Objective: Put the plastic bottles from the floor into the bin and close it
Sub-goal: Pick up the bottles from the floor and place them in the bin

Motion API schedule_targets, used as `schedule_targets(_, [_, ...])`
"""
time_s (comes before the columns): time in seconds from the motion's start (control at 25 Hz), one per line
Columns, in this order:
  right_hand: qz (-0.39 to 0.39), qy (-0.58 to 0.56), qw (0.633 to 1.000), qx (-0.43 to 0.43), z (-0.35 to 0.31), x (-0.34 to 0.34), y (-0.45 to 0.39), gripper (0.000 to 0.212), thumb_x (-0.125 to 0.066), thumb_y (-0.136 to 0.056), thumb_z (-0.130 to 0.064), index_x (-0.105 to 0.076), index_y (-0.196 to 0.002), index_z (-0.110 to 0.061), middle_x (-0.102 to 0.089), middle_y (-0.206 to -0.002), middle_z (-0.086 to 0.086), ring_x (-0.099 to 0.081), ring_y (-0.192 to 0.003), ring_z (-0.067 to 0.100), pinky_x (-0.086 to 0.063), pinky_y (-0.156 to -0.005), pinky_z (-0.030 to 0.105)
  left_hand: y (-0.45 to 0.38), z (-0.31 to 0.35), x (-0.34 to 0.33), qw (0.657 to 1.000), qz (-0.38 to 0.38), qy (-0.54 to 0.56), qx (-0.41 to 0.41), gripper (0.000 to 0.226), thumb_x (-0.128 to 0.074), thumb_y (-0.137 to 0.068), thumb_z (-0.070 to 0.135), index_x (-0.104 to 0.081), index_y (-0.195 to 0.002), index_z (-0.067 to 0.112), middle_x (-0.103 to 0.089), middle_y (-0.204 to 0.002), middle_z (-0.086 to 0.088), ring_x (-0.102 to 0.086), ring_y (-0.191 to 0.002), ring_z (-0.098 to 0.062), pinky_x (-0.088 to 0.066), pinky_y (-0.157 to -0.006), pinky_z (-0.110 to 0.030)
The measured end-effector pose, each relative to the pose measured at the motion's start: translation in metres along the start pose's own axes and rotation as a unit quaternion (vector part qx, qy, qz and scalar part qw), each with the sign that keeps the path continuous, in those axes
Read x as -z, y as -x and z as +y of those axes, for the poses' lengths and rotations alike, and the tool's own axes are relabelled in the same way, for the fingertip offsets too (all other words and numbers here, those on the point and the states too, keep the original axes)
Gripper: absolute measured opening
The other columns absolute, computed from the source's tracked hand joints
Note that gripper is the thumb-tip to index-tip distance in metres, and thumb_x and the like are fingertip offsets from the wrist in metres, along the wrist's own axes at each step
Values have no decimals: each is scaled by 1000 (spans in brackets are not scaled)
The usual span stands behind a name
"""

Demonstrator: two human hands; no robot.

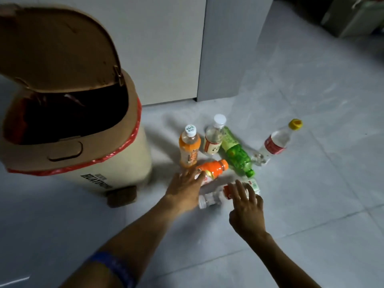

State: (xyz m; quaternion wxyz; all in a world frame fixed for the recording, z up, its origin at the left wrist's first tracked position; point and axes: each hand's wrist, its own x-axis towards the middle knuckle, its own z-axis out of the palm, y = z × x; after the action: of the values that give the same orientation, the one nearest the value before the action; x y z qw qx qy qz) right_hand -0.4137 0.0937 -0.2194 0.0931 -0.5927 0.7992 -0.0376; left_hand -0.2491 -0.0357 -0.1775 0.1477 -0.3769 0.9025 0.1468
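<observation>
A beige pedal bin (116, 163) stands at the left with its brown lid (56, 48) swung up and a red liner around the rim. Several plastic bottles lie on the grey floor to its right: an orange juice bottle (189, 148), a clear white-capped bottle (214, 138), a green bottle (236, 154), a clear yellow-capped bottle (276, 142), an orange-capped bottle (214, 168) and a clear red-labelled bottle (212, 198) nearest me. My left hand (185, 190) reaches with spread fingers onto the orange-capped bottle. My right hand (247, 206) hovers with spread fingers over the red-labelled bottle.
White cabinet fronts (166, 48) rise behind the bottles. The bin's foot pedal (121, 197) sticks out at its base. Boxes (353, 15) sit at the far right. Tiled floor (311, 204) stretches right and toward me.
</observation>
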Motion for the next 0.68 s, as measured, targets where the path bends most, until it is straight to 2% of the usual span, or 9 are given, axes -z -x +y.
schedule_targets(0.08, [1, 61, 996, 57, 5, -5, 0, 89, -77, -49, -11, -45, -131, -14, -61, -131, 16, -54, -121, 44, -38, -99, 60, -3, -1, -18, 1000, -6, 8, 20, 80, -63, -88, 25, -16, -152, 19, -18, -160, -12, -24, -143, -35, -30, -110, -49])
schedule_targets(0.16, [-1, 93, 990, 106, 13, -9, -4, 81, -82, -50, -22, -49, -124, -14, -63, -122, 13, -56, -116, 40, -32, -102, 58, -5, 3, -23, 999, 31, -1, 11, 69, -65, -86, 29, -29, -144, 20, -33, -152, -12, -34, -136, -32, -35, -108, -46])
schedule_targets(0.24, [-17, 96, 985, 143, 15, -13, -9, 83, -85, -49, -34, -51, -123, -17, -65, -117, 7, -60, -108, 35, -40, -98, 56, -8, 8, -24, 998, 54, 5, 6, 61, -63, -88, 36, -35, -139, 19, -39, -146, -11, -38, -133, -30, -38, -105, -44])
schedule_targets(0.32, [-40, 92, 981, 165, 14, -15, -11, 84, -85, -47, -43, -56, -122, -20, -68, -112, 4, -64, -100, 32, -49, -87, 52, -16, 16, -27, 997, 55, 53, 31, 68, -64, -88, 40, -30, -143, 18, -40, -147, -11, -41, -132, -30, -39, -104, -44])
schedule_targets(0.4, [-57, 108, 979, 161, 16, -12, -11, 81, -83, -44, -45, -59, -117, -19, -71, -103, 3, -64, -92, 31, -52, -76, 47, -24, 20, -31, 992, 67, 90, 63, 81, -68, -86, 39, -20, -148, 19, -45, -144, -12, -47, -127, -30, -41, -102, -45])
schedule_targets(0.48, [-83, 114, 978, 155, 26, -5, -10, 77, -78, -43, -45, -59, -113, -19, -72, -93, 2, -61, -86, 30, -49, -70, 44, -23, 14, -29, 987, 18, 117, 104, 98, -73, -83, 35, -7, -153, 20, -47, -141, -14, -49, -124, -33, -42, -98, -45])
schedule_targets(0.56, [-116, 60, 982, 134, 36, 7, -3, 73, -71, -52, -49, -54, -118, -23, -69, -93, -1, -58, -89, 28, -45, -74, 40, -11, 2, -24, 977, -71, 141, 146, 108, -77, -78, 33, -2, -155, 19, -49, -141, -14, -48, -125, -35, -42, -97, -43])
schedule_targets(0.6, [-137, 13, 983, 119, 40, 15, 0, 73, -70, -56, -52, -51, -121, -26, -66, -95, -4, -56, -92, 25, -43, -77, 37, -2, -5, -23, 973, -104, 127, 162, 109, -78, -74, 32, -6, -154, 17, -50, -140, -14, -48, -126, -35, -43, -96, -41])
schedule_targets(0.68, [-179, -106, 974, 92, 38, 36, 2, 78, -73, -60, -54, -42, -128, -34, -61, -97, -8, -54, -91, 17, -44, -79, 32, 23, -18, -16, 970, -150, 88, 171, 96, -79, -65, 32, -29, -144, 14, -55, -133, -13, -51, -121, -33, -48, -90, -36])
